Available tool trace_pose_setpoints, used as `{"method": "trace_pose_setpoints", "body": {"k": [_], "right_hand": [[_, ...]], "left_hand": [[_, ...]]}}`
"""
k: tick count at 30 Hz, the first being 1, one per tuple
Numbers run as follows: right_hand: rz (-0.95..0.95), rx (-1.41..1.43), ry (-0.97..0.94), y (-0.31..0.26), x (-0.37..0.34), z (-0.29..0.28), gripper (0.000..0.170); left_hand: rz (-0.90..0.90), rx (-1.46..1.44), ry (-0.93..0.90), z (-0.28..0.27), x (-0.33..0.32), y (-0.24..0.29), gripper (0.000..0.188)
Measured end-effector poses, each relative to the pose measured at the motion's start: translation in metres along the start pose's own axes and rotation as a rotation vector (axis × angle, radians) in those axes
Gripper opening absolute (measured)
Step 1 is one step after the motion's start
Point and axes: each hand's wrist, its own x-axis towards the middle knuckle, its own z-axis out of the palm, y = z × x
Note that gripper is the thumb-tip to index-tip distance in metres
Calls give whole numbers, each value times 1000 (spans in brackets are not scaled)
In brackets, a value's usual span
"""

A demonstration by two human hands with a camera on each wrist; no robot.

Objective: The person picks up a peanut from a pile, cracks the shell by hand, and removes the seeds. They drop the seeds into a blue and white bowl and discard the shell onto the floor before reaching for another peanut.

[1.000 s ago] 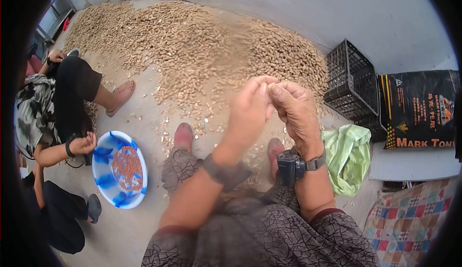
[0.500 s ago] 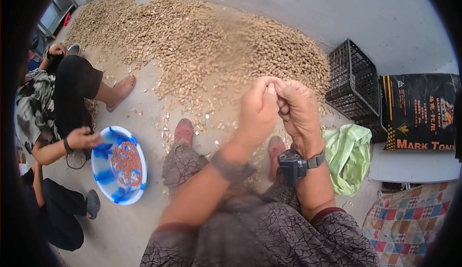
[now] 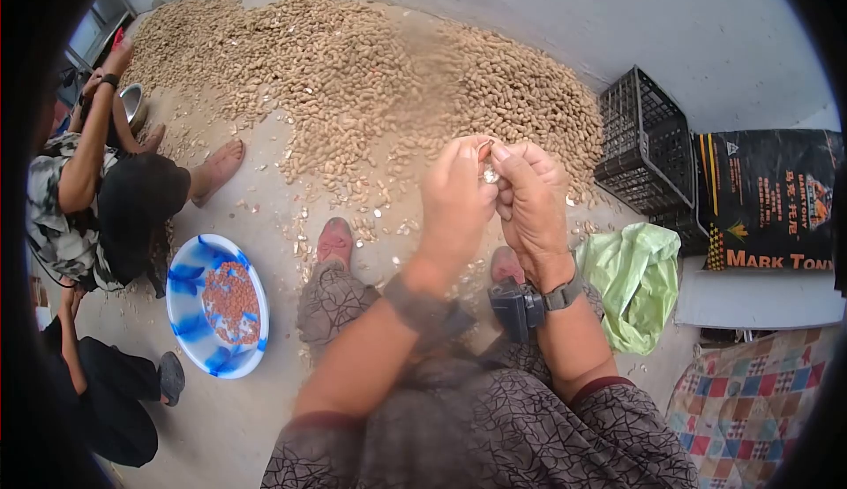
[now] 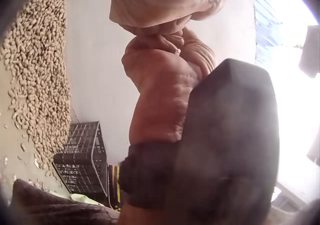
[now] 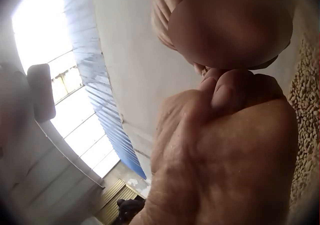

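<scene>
In the head view my left hand [image 3: 457, 198] and right hand [image 3: 534, 194] meet fingertip to fingertip in front of me. Between them is a peanut [image 3: 490, 174], its shell split so that the pale inside shows. A reddish kernel [image 3: 483, 149] peeks out at my left fingertips. Both hands pinch the peanut with thumb and curled fingers. Each wrist view shows the two hands close together, with the peanut mostly hidden behind fingers. Beyond them a wide heap of unshelled peanuts [image 3: 335, 74] spreads over the floor.
A blue and white basin [image 3: 185, 313] with reddish kernels [image 3: 231, 299] stands at left. People sit beside it, one with an arm [image 3: 88, 149] reaching forward. To the right are a black crate [image 3: 644, 145], a green plastic bag [image 3: 631, 286] and a black printed sack [image 3: 768, 198].
The peanut between my fingers now shows open, with pale shell and red kernel visible. My hands shifted slightly left. The person at left moved an arm from over the basin to farther forward.
</scene>
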Motion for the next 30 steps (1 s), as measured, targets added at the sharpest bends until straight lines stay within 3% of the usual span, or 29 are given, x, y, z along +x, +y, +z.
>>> {"method": "trace_pose_setpoints", "body": {"k": [4, 9, 13, 16, 18, 25, 27, 30], "right_hand": [[66, 54, -27, -8, 0, -5, 9], [100, -13, -241, -19, 4, -21, 11], [90, -1, -248, -27, 0, -20, 16], [-21, -216, -229, -24, -5, -17, 13], [-277, -370, -149, -17, -7, -13, 7], [-403, -417, -186, -12, -9, -11, 3], [-528, -679, -188, -9, -5, -18, 4], [-572, -739, -175, -12, -7, -18, 2]], "left_hand": [[12, -34, -47, 2, -1, 7, 30], [-148, -289, -262, 1, -3, 22, 29], [-253, -411, -356, -5, 1, 15, 32], [-306, -303, -200, -10, 7, 4, 34], [-314, -214, -45, -6, 8, 2, 38], [-299, -9, -63, -7, 6, 11, 41], [-255, 41, -172, -9, 7, 9, 42], [-259, 32, -192, -10, 7, 10, 44]]}}
